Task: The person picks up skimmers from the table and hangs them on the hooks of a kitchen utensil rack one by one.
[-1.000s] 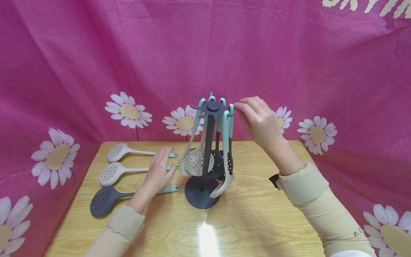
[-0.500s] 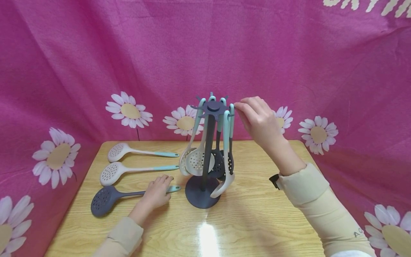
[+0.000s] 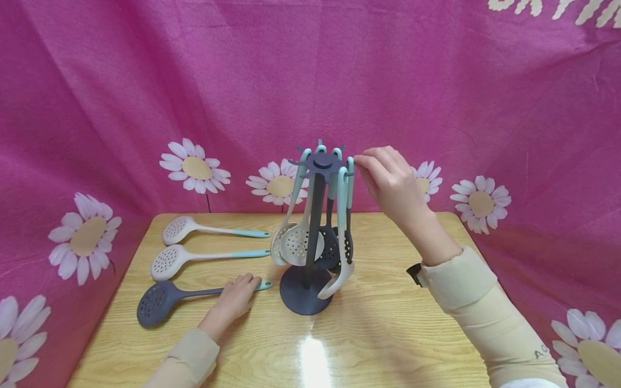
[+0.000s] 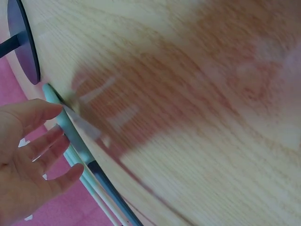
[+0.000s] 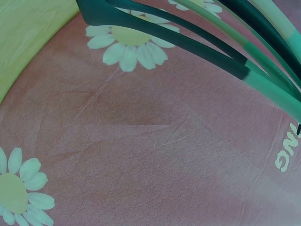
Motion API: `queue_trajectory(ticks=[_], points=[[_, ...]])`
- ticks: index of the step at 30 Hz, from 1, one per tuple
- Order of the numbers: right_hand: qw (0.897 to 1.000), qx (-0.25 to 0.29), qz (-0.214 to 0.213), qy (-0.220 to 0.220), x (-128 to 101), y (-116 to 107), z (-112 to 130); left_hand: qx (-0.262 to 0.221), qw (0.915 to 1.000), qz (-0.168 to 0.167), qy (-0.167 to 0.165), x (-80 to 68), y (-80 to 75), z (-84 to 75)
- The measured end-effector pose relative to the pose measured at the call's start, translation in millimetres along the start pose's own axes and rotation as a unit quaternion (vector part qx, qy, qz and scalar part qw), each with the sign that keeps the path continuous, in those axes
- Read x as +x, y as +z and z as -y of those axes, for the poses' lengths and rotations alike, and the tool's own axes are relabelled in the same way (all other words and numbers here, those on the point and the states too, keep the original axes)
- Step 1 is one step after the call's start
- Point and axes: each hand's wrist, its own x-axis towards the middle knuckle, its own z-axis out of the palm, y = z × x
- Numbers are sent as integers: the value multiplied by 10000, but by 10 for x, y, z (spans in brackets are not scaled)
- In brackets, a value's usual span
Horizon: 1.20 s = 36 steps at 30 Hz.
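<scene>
A dark grey utensil rack (image 3: 313,215) stands mid-table with several skimmers and spoons hanging from its top. My right hand (image 3: 364,164) is raised at the rack's right side, and its curled fingertips pinch a prong of the top wheel. My left hand (image 3: 245,285) rests on the teal handle end of a dark grey skimmer (image 3: 155,304) lying on the table in front of the rack's base. In the left wrist view the left hand (image 4: 47,136) has loose, spread fingers, with one fingertip touching that teal handle (image 4: 70,134). The right wrist view shows only hanging handles (image 5: 235,66).
Two beige skimmers (image 3: 167,262) (image 3: 176,229) with teal handles lie parallel behind the dark one at the table's left. The wooden table (image 3: 388,334) is bare at the front and right. Pink daisy cloth (image 3: 145,81) hangs behind and drapes round the table.
My left hand has drawn back from the middle beige skimmer's handle to the near dark skimmer's handle. The right hand stays at the rack's top.
</scene>
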Motion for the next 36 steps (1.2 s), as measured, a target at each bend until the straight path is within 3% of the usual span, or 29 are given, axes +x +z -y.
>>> queue_trajectory(ticks=[18,27,36], points=[[10000,21,6,11,-5,-4,0,178,9994,-125,-253,132,99,22],[10000,70,-12,17,-1,1,1,362,9988,-296,-145,168,114,21],[10000,53,-37,42,-2,5,4,428,9984,-272,-244,200,133,14]])
